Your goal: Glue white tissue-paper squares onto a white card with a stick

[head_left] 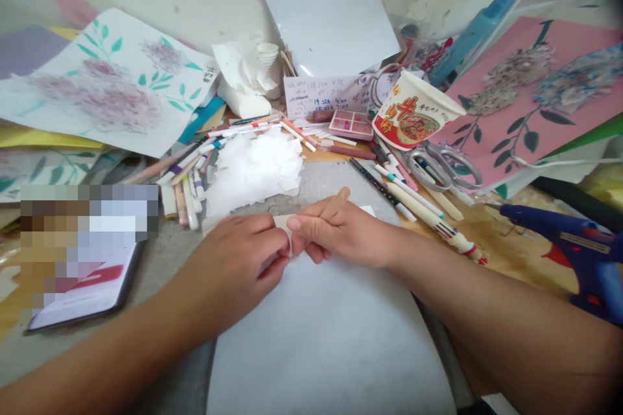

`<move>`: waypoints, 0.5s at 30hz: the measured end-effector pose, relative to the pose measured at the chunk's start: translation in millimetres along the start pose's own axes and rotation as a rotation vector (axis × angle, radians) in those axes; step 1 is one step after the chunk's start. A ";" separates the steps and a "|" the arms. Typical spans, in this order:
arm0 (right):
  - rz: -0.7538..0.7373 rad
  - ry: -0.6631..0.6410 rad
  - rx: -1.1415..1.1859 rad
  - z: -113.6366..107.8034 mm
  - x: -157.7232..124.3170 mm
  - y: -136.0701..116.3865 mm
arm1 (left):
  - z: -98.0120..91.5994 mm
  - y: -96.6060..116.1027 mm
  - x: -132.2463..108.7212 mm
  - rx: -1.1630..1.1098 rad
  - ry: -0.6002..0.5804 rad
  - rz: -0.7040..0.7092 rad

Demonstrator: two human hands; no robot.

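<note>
My left hand (250, 249) is closed, with thumb and fingers pinched at a small pale piece of paper (283, 223). Against it, almost touching, my right hand (335, 230) is also closed. A slim tan stick (337, 203) pokes up from the right fist; its lower end is hidden in the fingers. Both hands are over the top of a large white sheet (321, 337) lying on a grey mat. Just beyond them is a heap of torn white paper (257, 165). What the fingertips do with the paper is partly hidden.
Left lies a phone (92, 279), with scattered markers (197, 185) beyond it. On the right are pens (428, 211), scissors (433, 165), a paper noodle cup (413, 110) and a blue glue gun (569, 233). Flower pictures (117, 81) stand at the sides, tissues (243, 81) behind.
</note>
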State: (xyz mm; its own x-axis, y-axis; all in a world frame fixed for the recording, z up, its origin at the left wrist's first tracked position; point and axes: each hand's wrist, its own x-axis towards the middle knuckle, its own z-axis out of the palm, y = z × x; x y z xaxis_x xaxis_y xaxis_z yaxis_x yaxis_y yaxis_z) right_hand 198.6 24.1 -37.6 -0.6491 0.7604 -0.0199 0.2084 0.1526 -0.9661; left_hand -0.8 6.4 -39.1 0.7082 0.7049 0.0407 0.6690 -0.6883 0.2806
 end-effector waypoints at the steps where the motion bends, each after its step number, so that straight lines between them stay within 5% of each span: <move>1: -0.003 -0.004 0.020 -0.5 -0.1 0.6 | 0.2 -0.9 1.3 -0.024 0.001 -0.008; 11: 0.029 0.137 0.445 -8.8 0.4 19.1 | -0.8 -5.4 7.8 -0.169 -0.035 -0.139; 15: 0.013 0.008 0.358 -5.9 -2.1 13.4 | -0.5 -6.9 9.0 -0.238 -0.084 -0.206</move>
State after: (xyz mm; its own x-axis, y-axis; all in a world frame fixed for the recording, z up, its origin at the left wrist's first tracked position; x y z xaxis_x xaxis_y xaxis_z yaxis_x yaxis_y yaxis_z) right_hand 207.2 28.3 -49.0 -0.6417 0.7663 -0.0325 -0.0533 -0.0868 -0.9948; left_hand 0.9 17.6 -40.3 0.5858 0.8020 -0.1168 0.7359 -0.4660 0.4913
